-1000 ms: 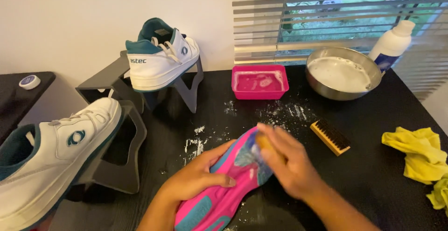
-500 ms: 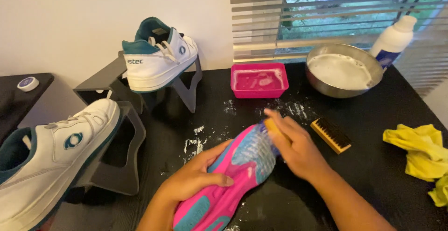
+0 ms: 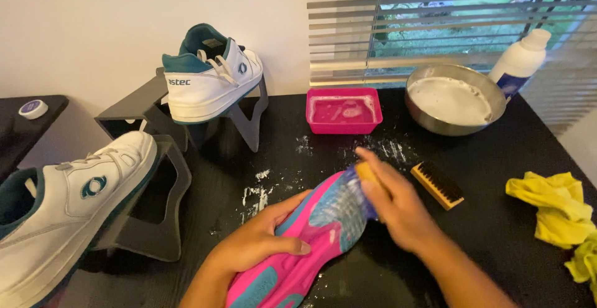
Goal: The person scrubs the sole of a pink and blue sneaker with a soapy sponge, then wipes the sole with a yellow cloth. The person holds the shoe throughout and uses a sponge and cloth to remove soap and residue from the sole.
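I have the pink running shoe with the pink and blue rubber sole (image 3: 311,239) turned sole-up on the black counter (image 3: 497,233), just in front of the pink plastic tub of soapy water (image 3: 344,110). My left hand (image 3: 258,242) is curled around the shoe's middle from the side, thumb laid across the sole and fingers wrapped under the edge. My right hand (image 3: 398,205) is closed over a small brush with a tan wooden back (image 3: 367,174), pressing it onto the toe end of the sole; the bristles there are blurred.

A second wooden-handled brush with dark bristles (image 3: 437,185) lies on the counter just right of the right hand, well in front of the tub. Right of the tub sits a round steel bowl of white foamy liquid (image 3: 454,99), and a white plastic bottle (image 3: 519,64) stands just beyond it. A crumpled yellow cloth (image 3: 550,211) lies far right of the tub. White foam flecks (image 3: 264,190) spot the counter in front of the tub. Left of the tub, two white and teal sneakers (image 3: 208,74) (image 3: 65,208) rest on dark angled stands (image 3: 158,214).
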